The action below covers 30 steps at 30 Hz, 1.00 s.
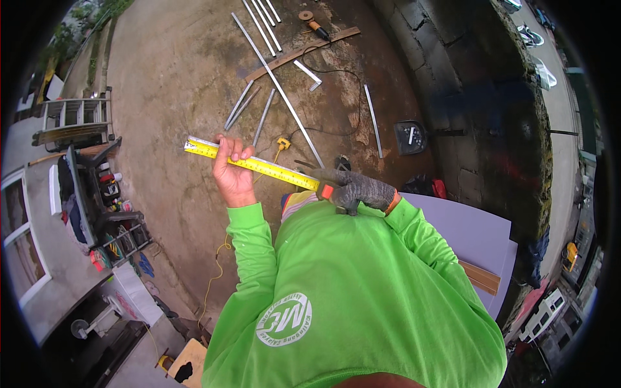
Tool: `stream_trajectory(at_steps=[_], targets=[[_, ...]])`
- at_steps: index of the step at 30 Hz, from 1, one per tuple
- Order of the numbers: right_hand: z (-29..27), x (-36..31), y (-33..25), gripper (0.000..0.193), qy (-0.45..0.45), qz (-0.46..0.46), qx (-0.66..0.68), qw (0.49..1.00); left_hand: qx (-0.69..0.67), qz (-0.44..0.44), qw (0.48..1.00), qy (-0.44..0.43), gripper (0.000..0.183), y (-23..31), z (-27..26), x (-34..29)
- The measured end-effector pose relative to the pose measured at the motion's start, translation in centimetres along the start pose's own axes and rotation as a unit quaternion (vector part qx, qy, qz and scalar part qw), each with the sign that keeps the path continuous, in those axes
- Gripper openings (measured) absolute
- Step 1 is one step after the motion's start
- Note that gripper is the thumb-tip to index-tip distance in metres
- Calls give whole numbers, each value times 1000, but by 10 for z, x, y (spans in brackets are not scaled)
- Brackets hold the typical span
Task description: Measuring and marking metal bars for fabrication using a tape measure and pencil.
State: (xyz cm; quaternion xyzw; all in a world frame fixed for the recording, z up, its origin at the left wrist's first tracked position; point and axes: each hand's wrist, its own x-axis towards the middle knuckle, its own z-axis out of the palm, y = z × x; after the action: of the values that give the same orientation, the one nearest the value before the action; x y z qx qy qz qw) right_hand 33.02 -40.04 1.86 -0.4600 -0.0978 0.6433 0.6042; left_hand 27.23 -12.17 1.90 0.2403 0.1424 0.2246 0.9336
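Pulled out across the space before me is the yellow blade of a tape measure (275, 171). My bare left hand (234, 169) pinches it a little short of its far-left end. A thin pale edge runs along the blade's upper side; whether a metal strip lies behind it I cannot tell. At the other end my right hand (363, 191), in a dark grey glove with an orange cuff, is wrapped round the tape's case, of which an orange-red part shows. Both hands are in front of my green shirt (375, 278), above the concrete floor.
Long metal tubes (278, 90) and a wooden plank (304, 55) lie ahead. An angle grinder (315, 26) trails a dark cord. A yellow socket (283, 143) and a black bin (410, 137) stand nearer. A block wall (446, 97) rises at right; a ladder (77, 113) is at left.
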Motion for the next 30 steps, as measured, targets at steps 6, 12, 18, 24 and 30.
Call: stream_trajectory(at_steps=[6,12,18,24,30], targets=[[-25,2,20,61,-9,38,-9,999,39,-14,999,10,10,-22,12,4],[-44,6,33,57,-51,-67,1,996,59,-14,998,-2,14,-42,20,3],[-58,-5,19,57,-93,-12,95,991,57,-15,998,11,15,-50,25,10],[-72,7,-5,60,-36,-23,121,992,40,-50,998,5,15,-66,22,50],[-105,38,-47,57,17,38,200,979,-7,-73,997,33,13,-85,18,120]])
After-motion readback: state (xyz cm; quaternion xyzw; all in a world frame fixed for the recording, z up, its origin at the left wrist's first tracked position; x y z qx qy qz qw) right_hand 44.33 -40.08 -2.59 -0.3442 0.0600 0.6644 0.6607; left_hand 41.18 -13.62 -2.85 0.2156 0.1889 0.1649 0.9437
